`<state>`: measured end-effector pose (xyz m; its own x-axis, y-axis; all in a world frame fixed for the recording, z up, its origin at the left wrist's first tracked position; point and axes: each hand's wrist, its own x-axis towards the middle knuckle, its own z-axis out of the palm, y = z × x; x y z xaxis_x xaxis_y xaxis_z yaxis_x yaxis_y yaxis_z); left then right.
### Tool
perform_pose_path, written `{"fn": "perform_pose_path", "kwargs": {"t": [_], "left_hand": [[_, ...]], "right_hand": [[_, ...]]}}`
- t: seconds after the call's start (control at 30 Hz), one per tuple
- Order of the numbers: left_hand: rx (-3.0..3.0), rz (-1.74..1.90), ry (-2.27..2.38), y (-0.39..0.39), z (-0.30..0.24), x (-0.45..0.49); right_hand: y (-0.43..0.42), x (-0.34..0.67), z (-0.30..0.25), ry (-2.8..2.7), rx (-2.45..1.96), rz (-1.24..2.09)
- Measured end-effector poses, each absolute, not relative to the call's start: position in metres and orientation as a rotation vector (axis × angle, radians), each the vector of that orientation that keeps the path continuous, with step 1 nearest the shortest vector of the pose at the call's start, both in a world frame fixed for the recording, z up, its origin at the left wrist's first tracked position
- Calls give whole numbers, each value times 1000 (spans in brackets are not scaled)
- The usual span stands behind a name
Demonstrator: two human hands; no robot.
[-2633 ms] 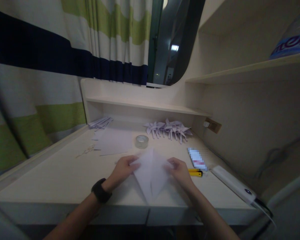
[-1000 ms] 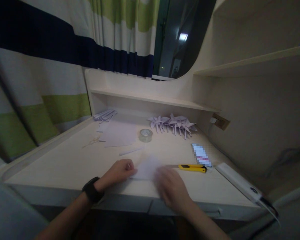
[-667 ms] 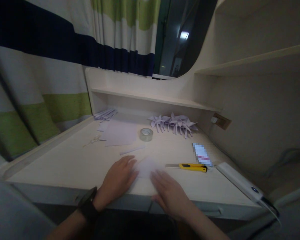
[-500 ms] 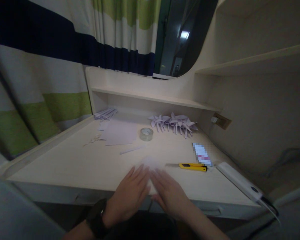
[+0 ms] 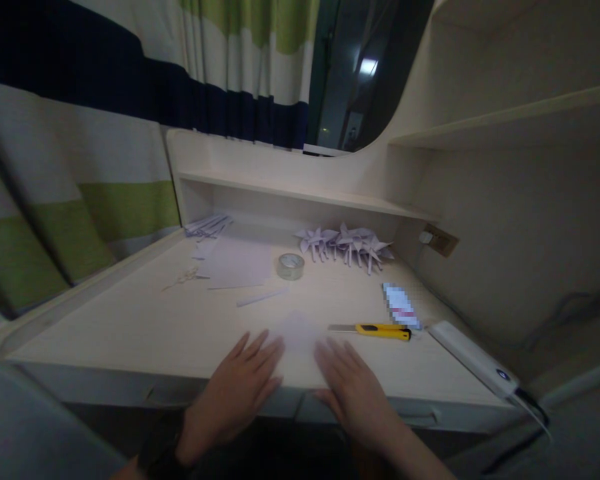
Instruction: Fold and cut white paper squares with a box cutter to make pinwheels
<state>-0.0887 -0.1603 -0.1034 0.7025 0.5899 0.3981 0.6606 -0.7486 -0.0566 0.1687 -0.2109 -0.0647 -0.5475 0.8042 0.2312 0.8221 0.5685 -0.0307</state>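
A small piece of pale paper lies near the front edge of the desk, its outline blurred. My left hand rests flat at its left side, fingers stretched and slightly spread. On the other side my right hand is also laid out flat, its fingertips smeared by motion near the paper's right edge. Neither hand grips anything. Just beyond the right fingers is a yellow utility knife with its blade out. A rolled paper stick lies behind the paper.
Behind are a roll of clear tape, paper sheets, several paper pinwheels and a bundle of paper sticks. String lies at left. A phone-like item, blurred out, and a white power strip lie at right.
My hands have slid apart from above the paper, the left one leftward and the right one rightward, uncovering more of the sheet. The view has shifted slightly.
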Motion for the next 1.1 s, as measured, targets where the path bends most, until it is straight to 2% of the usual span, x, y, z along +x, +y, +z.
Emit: {"fn": "perform_pose_path", "kwargs": {"t": [0.37,1.1], "left_hand": [[-2624,-632,-1054,-176,-84,-138],[-2378,-817,-1105,-178,-88,-120]], "right_hand": [[-221,194,-78,-2488,-1523,-185],[-227,206,-84,-2388,-1567,-218]]}}
